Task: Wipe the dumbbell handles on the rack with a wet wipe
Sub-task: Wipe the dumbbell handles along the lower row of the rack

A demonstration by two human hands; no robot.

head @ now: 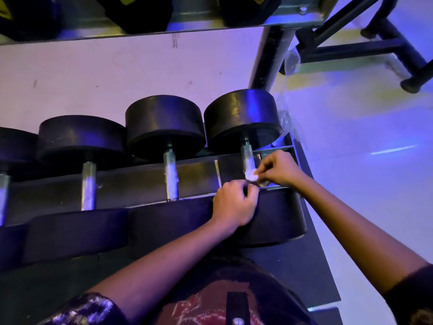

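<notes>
I am at the right end of the dark metal lower rack (pixel 131 181), at the rightmost black round-headed rubber dumbbell (pixel 243 116). Its knurled silver steel handle (pixel 246 154) runs from the far head toward the near one. The small crumpled white wet wipe (pixel 250 176) lies against the near part of that bar, on its right side.

My right hand (pixel 280 168) pinches the wipe between thumb and fingertips, reaching in from the right. My left hand (pixel 234 204) is curled, with thumb and forefinger nipped together at the wipe's near edge. It looks to me as if it holds that corner, though the wad is small and partly hidden there.

I judge I am gathering and setting the wipe on this bar, with the wiping of it only partly done: the far stretch of knurling is bare of the wipe.

The next move calls for wrapping the wipe round the bar and drawing it toward the far head with a firm grip, since the rough knurling could snag such a small wad. After that comes the neighbouring silver handle (pixel 170 174) to the left, then the third handle (pixel 89 184) beyond it.
</notes>
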